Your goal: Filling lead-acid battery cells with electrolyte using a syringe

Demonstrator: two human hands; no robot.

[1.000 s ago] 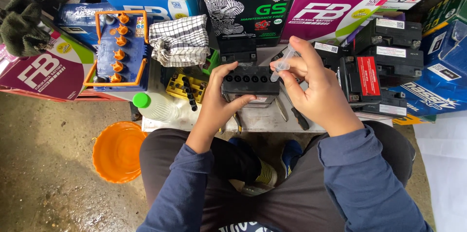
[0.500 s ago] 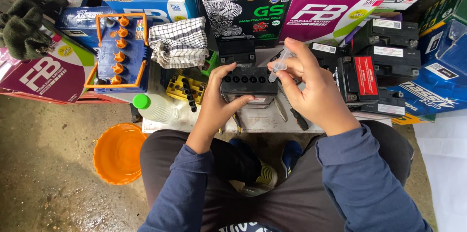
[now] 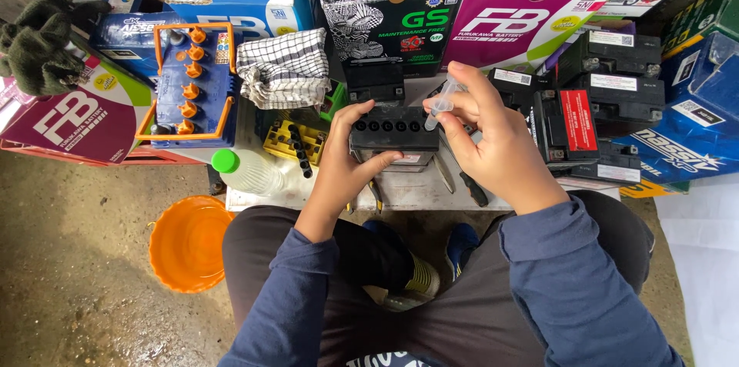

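Battery, small, black, w/ a row of six round fill holes on top, sits on a pale work surface directly in front of the seated person, approx. centre of view. L hand grips battery's left end: thumb laid across the front face, fingers curled over the top left corner. R hand is closed round a small clear plastic dropper, pinched betw. thumb and fingers, tip angled down at the right end of the hole row; contact w/ battery can't be confirmed.

Surroundings: second black battery-type unit just behind the first. Checked cloth lies to the left, beside a blue battery w/ orange caps and orange frame. Yellow cap strip near L hand. White bottle w/ green cap lies on its side at the surface's left edge. Orange bowl on the concrete floor below, well apart from the hands. Stack of black batteries to the right, one w/ a red label. Cardboard battery cartons line the back. Hand tools lie on the surface under R hand; type unclear. Dark glove far left.
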